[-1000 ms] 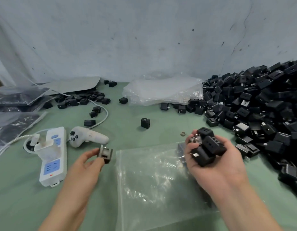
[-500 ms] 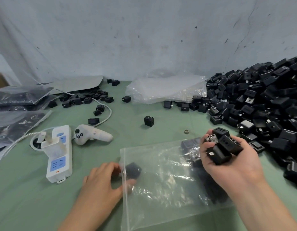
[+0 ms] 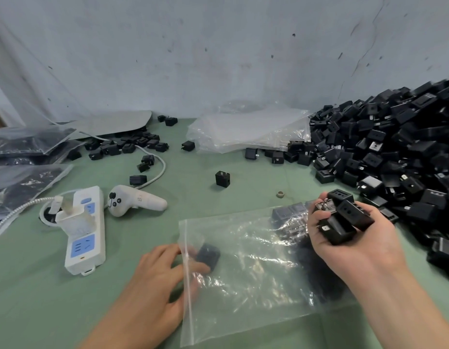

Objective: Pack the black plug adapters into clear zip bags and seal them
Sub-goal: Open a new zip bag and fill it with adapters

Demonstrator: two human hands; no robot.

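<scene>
Left hand (image 3: 163,275): moved from bare air at lower left, a second ago, into the mouth of the bag; over the last half second it has barely shifted. Fingertips lie inside the opening, thumb and forefinger pinching the single black cube-shaped plastic plug adapter (image 3: 208,255), blurred behind the film.
Heap of loose black plastic plug adapters (image 3: 394,152): right third of the frame, banked against the grey wall; unchanged, and by far the larger share of the work to come.
Clear flat plastic zip bag (image 3: 256,280): lower centre, flat on the green table cover (image 3: 243,197); its zip strip (image 3: 185,273) runs down the left edge and stands open. Packed adapters (image 3: 286,215) sit inside at its upper right corner.
Stack of empty clear bags (image 3: 246,132): upper centre, just left of the heap; untouched.
Right hand (image 3: 354,243): right of centre, above the bag's upper right corner, fingers curled round a cluster of black adapters (image 3: 344,217); posture as before.
Hands: well apart, one at each end of the bag, each clamped on adapters.
Meaning for the task: filling is under way; one more adapter is entering the bag, the cluster probably follows, and sealing is not yet begun.
</scene>
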